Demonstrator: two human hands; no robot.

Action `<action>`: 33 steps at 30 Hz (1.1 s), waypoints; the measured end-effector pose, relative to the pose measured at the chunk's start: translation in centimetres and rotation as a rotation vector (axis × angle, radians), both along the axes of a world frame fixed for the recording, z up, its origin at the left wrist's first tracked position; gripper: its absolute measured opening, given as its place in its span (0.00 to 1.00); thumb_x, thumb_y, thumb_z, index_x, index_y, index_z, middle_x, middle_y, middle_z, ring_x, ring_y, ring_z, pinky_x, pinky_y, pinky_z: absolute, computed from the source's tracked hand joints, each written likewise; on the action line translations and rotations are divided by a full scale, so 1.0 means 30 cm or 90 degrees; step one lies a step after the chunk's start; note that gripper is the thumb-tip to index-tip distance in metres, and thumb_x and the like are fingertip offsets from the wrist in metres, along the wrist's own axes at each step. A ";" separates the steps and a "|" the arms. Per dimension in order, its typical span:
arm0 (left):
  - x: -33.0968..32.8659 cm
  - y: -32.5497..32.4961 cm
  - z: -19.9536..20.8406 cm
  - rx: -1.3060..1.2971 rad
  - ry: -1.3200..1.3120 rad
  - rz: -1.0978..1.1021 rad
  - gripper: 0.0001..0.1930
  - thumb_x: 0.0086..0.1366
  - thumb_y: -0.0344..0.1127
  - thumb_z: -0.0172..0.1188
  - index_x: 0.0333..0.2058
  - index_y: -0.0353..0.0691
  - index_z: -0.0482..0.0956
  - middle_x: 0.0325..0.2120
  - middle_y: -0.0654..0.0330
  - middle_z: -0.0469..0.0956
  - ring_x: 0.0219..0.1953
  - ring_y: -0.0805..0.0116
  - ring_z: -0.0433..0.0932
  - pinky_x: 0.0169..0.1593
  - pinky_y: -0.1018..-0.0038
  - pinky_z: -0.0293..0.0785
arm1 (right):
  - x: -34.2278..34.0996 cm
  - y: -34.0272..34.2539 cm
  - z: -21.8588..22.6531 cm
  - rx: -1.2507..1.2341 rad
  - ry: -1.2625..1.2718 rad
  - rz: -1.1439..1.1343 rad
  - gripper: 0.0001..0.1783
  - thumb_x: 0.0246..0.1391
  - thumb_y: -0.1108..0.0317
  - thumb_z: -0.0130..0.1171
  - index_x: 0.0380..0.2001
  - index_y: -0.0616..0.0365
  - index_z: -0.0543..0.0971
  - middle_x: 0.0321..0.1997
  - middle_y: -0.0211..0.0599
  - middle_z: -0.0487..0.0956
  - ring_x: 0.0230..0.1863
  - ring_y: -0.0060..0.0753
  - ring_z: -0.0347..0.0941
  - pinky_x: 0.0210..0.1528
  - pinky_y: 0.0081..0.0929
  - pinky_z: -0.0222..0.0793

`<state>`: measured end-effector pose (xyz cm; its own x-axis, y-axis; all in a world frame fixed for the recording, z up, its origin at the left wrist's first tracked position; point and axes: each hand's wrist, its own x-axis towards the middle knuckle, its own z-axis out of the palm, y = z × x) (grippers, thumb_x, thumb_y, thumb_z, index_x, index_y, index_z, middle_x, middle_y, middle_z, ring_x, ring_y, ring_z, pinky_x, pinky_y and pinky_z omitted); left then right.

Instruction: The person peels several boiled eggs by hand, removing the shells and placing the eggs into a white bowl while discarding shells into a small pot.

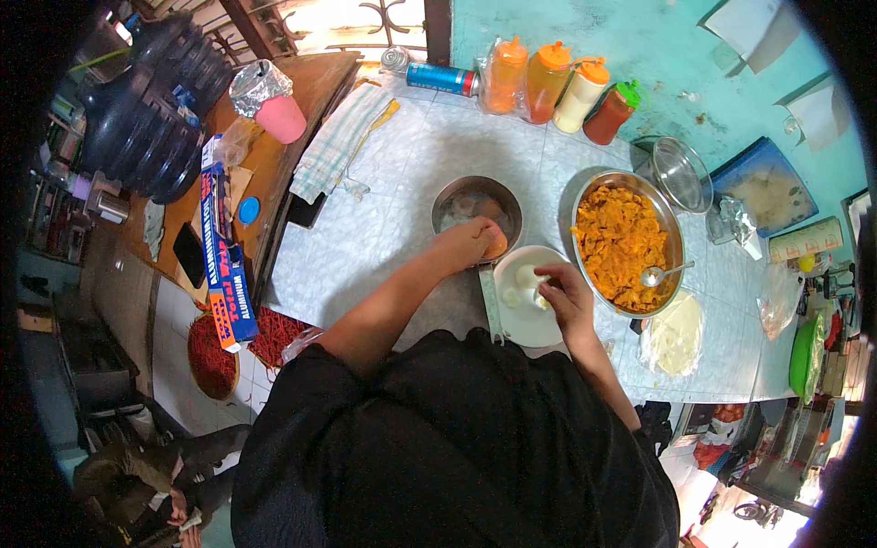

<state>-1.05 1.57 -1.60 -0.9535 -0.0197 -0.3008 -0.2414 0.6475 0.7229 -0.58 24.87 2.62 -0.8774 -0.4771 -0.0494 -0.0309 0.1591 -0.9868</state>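
Observation:
A brown egg (pixel 496 243) rests in the fingers of my left hand (pixel 466 245), closed around it at the near rim of a metal pot (pixel 437 203). The pot holds liquid, and its long handle (pixel 491 306) points toward me. Beside the handle is a white plate (pixel 530 332) bearing peeled eggs (pixel 512 297). Over the plate's right side, my right hand (pixel 571 300) pinches a white piece (pixel 543 294) that looks like a peeled egg, partly hidden by the fingers.
Right of the plate stands an oval metal bowl (pixel 577 242) of orange mash with a spoon (pixel 671 272). A bag of pale round wrappers (pixel 674 333) lies nearer me. Sauce bottles (pixel 548 82) line the wall. A folded cloth (pixel 343 137) and foil box (pixel 224 247) are left.

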 end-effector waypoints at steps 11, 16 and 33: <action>-0.005 -0.050 0.115 0.614 -0.151 0.207 0.25 0.65 0.54 0.45 0.43 0.35 0.74 0.38 0.59 0.76 0.40 0.72 0.75 0.44 0.74 0.70 | -0.154 -0.272 -0.064 0.055 0.372 0.079 0.19 0.40 0.76 0.57 0.40 0.59 0.71 0.47 0.48 0.69 0.47 0.52 0.68 0.45 0.36 0.68; 0.018 -0.046 0.122 0.609 0.016 0.161 0.22 0.66 0.51 0.45 0.45 0.38 0.72 0.41 0.61 0.73 0.44 0.74 0.71 0.49 0.76 0.65 | -0.184 -0.311 -0.112 0.023 0.387 0.070 0.20 0.38 0.82 0.54 0.40 0.60 0.70 0.49 0.42 0.66 0.45 0.35 0.68 0.40 0.24 0.69; -0.044 -0.040 0.020 0.600 0.018 0.237 0.16 0.67 0.48 0.44 0.43 0.43 0.71 0.35 0.66 0.71 0.39 0.76 0.68 0.44 0.76 0.64 | -0.219 -0.354 -0.156 0.132 0.441 0.064 0.14 0.40 0.77 0.54 0.35 0.60 0.70 0.48 0.47 0.66 0.48 0.45 0.66 0.44 0.30 0.68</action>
<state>-2.37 0.37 -0.99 -0.9420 -0.0837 -0.3251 -0.2869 -0.3023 0.9090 -7.16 14.25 -2.06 -0.6932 -0.5976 0.4028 -0.6610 0.3044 -0.6859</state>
